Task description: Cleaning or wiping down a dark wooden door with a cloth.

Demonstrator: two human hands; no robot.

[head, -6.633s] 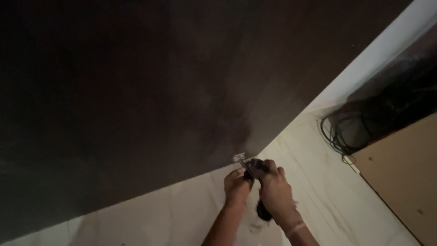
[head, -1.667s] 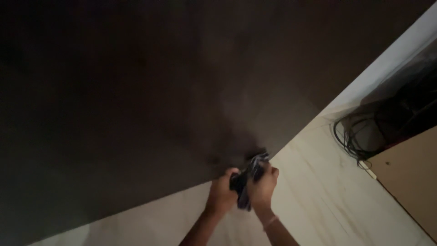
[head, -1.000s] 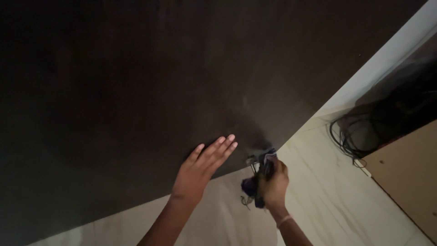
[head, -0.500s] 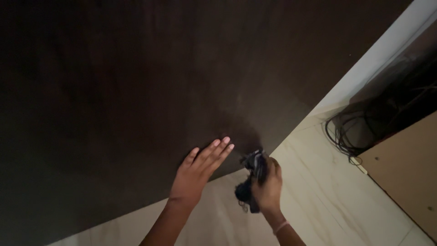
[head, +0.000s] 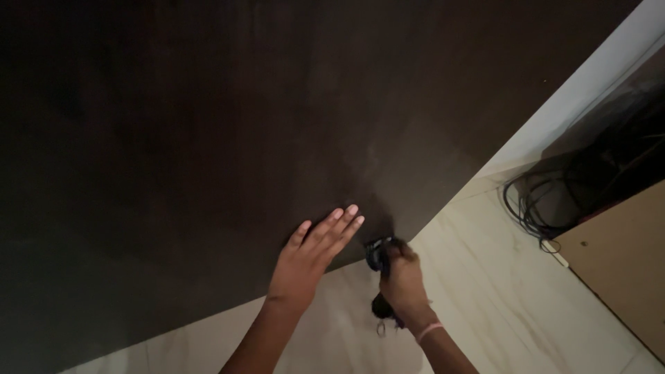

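Observation:
My left hand (head: 312, 256) lies flat with fingers spread against the lower edge of a large dark brown panel (head: 208, 138). My right hand (head: 402, 280) is closed around a dark bunched cloth (head: 379, 253), pressing it at the panel's bottom corner where it meets the pale floor. Part of the cloth hangs below my wrist. A thin pink band circles my right wrist. Any metal fitting at the corner is hidden under the cloth.
Pale marbled floor tiles (head: 485, 298) spread below and to the right. A tangle of dark cables (head: 537, 204) lies in a shadowed gap at right, beside a white wall strip (head: 575, 90). A brown board (head: 623, 263) fills the lower right corner.
My left hand left the cloth and went flat on the dark panel. My right hand kept the cloth and shifted it slightly along the panel's corner.

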